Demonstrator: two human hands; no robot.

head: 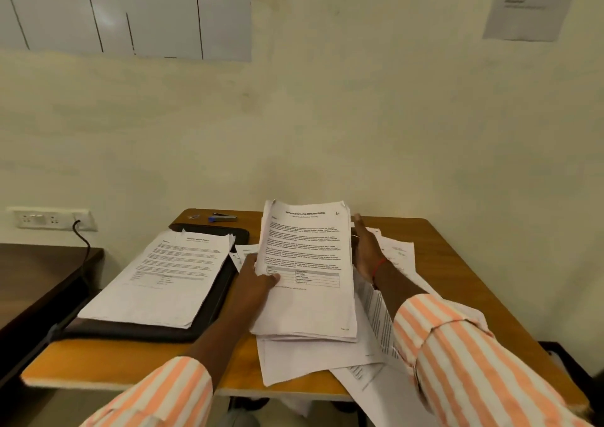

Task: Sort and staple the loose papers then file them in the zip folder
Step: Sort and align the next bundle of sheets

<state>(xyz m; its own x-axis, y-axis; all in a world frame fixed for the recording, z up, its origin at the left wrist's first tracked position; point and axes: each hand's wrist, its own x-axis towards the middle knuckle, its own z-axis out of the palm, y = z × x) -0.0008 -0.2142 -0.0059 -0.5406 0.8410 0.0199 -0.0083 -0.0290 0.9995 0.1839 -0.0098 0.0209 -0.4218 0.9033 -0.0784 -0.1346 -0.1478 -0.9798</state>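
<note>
A thick stack of printed papers (307, 263) stands tilted up off the wooden table (457, 263). My left hand (258, 279) grips its left edge, thumb on the front page. My right hand (366, 246) lies with straight fingers against the stack's right edge. More loose papers (313, 358) lie spread under and to the right of the stack. A black zip folder (215, 302) lies on the left, with a second pile of papers (163, 279) on top of it. A stapler (224, 218) with a blue end sits at the table's far edge.
The table stands against a pale wall. A dark table (39, 276) is at the left, below a wall socket (49, 218) with a black cable. Some loose sheets hang over the table's near edge.
</note>
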